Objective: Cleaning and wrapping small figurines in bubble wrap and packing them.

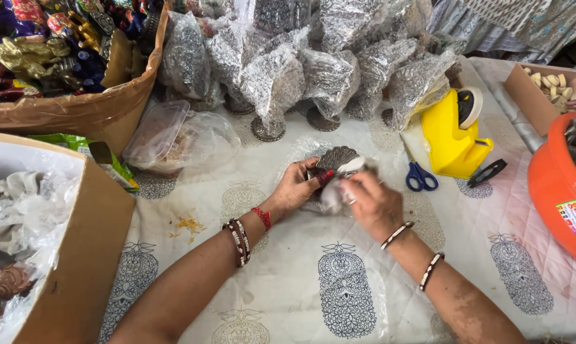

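A small dark metal ornament with a fan-shaped top [337,157] was held just above the worktop [288,280], partly inside a thin clear plastic bag [334,194]. The left hand [298,186] was clamped on the ornament's side, fingers closed round it; the right hand [370,202], blurred, was closed on the bag's film. The ornament was judged stiff and fairly heavy for its size, best gripped at the solid body rather than the thin fan edge; the bag, limp and slippery. Beyond were seen blue-handled scissors [420,177], a yellow tape dispenser [450,137], bagged ornaments [275,83] and an orange tub [555,191]
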